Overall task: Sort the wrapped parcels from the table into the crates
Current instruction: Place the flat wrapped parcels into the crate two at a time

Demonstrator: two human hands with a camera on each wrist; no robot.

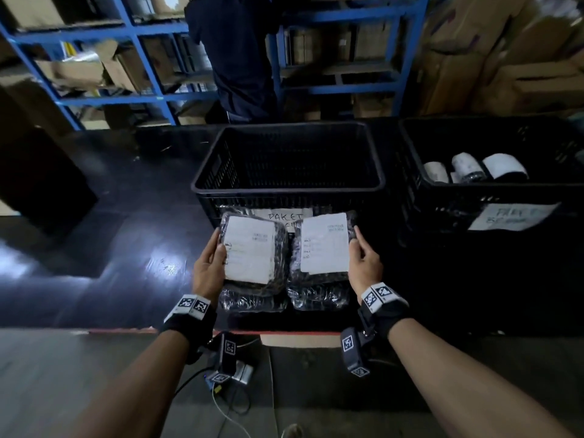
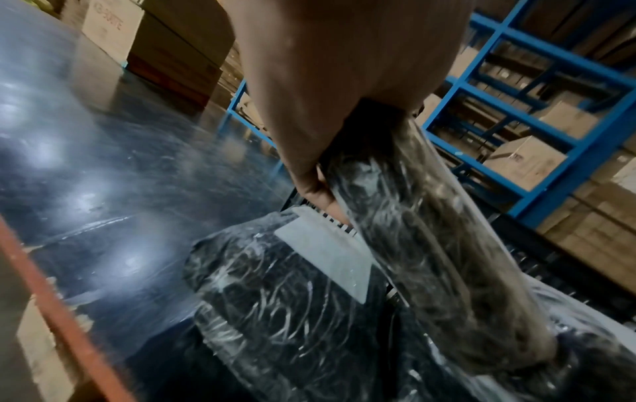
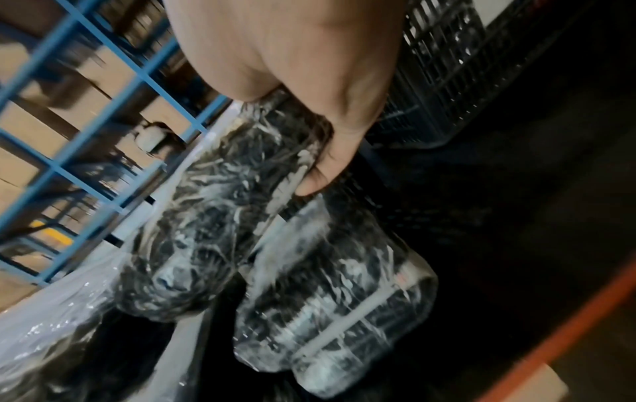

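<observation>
My left hand (image 1: 211,262) grips a black plastic-wrapped parcel (image 1: 252,251) with a white label by its left edge, thumb on top. My right hand (image 1: 363,256) grips a similar labelled parcel (image 1: 322,245) by its right edge. Both are held tilted just in front of the middle black crate (image 1: 287,184), whose inside looks empty. Two more wrapped parcels (image 1: 252,301) (image 1: 319,297) lie on the table beneath them. The left wrist view shows the left hand's fingers (image 2: 320,190) under its parcel (image 2: 430,258), above a table parcel (image 2: 275,299). In the right wrist view, fingers (image 3: 330,163) curl round the other parcel (image 3: 206,217).
A second black crate (image 1: 442,191) at the right holds several white-labelled parcels (image 1: 467,169). The dark glossy table (image 1: 126,232) has a red front edge (image 1: 126,330). A person in dark clothes (image 1: 240,58) stands behind the table at blue shelving (image 1: 151,26) stacked with cardboard boxes.
</observation>
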